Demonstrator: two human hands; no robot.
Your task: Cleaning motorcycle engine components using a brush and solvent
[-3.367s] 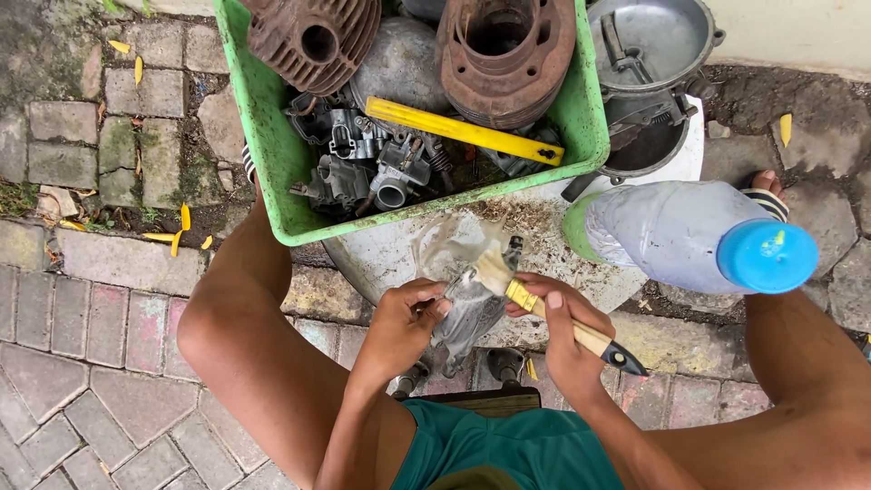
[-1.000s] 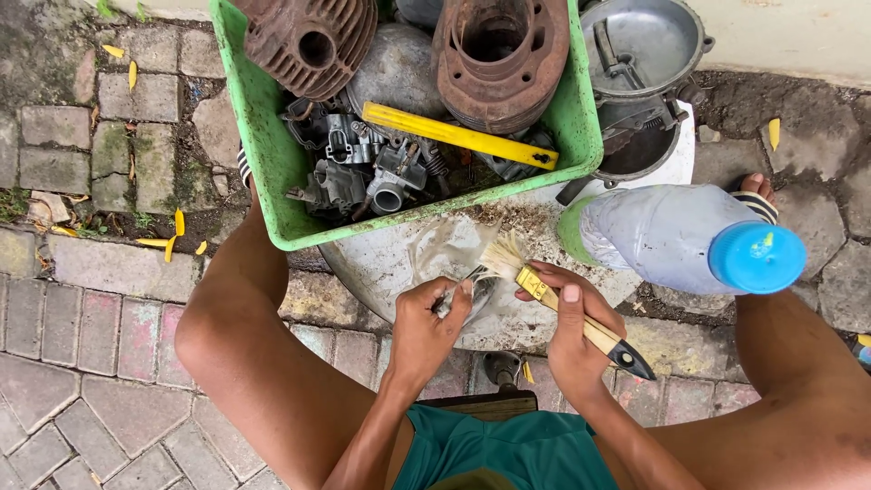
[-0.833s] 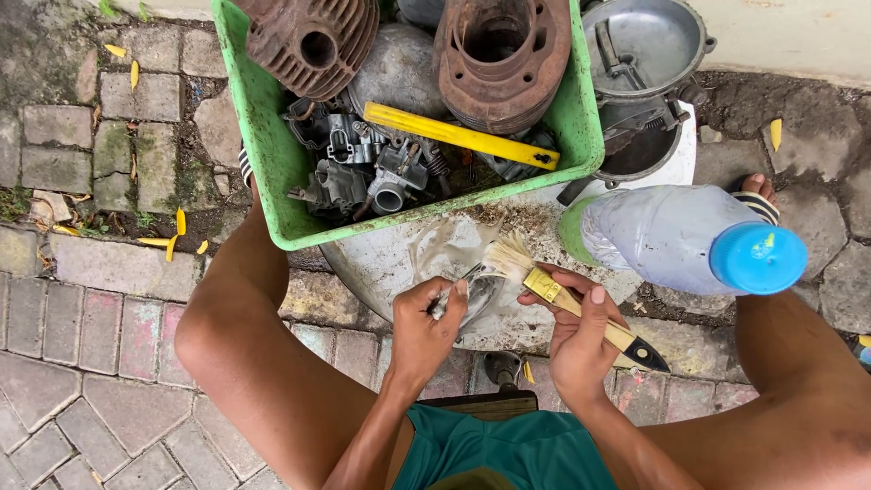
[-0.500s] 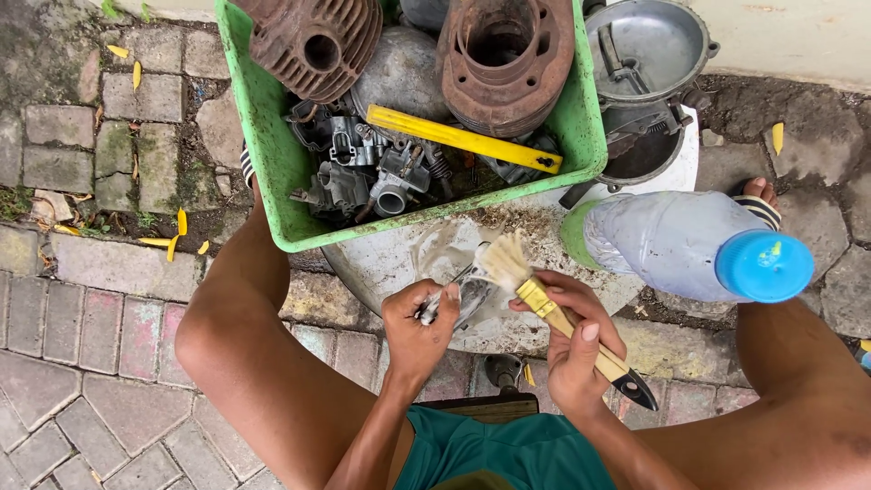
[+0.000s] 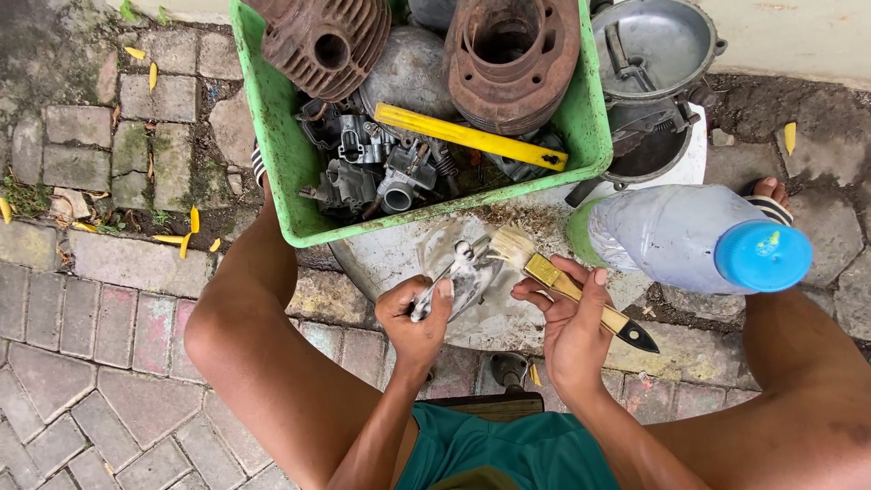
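While your left hand [image 5: 415, 313] clamps the small grey metal part [image 5: 456, 279] by its lower end, with the thumb across it, tip it so the dirty face meets the bristles rather than your fingers. Your right hand [image 5: 570, 319] is closed around the yellow handle of the paintbrush [image 5: 570, 288], whose pale bristles touch the upper end of the part; a grip near the brass ferrule and short strokes would likely give the best control. Both are held just above the round whitish basin [image 5: 390, 263], so work over its wet middle and let drips fall there. Just beyond, the green crate [image 5: 286, 159] overhangs the basin's far edge, full of rusty finned cylinders [image 5: 328, 41], grey carburettor pieces [image 5: 381, 177] and a yellow bar [image 5: 472, 138]; its lip leaves little room for a long forward stroke. To your right a plastic bottle with a blue cap [image 5: 699, 238] stands close to your brush elbow and could be knocked. A grey metal cover [image 5: 655, 45] lies past the crate, on brick paving [image 5: 82, 318].
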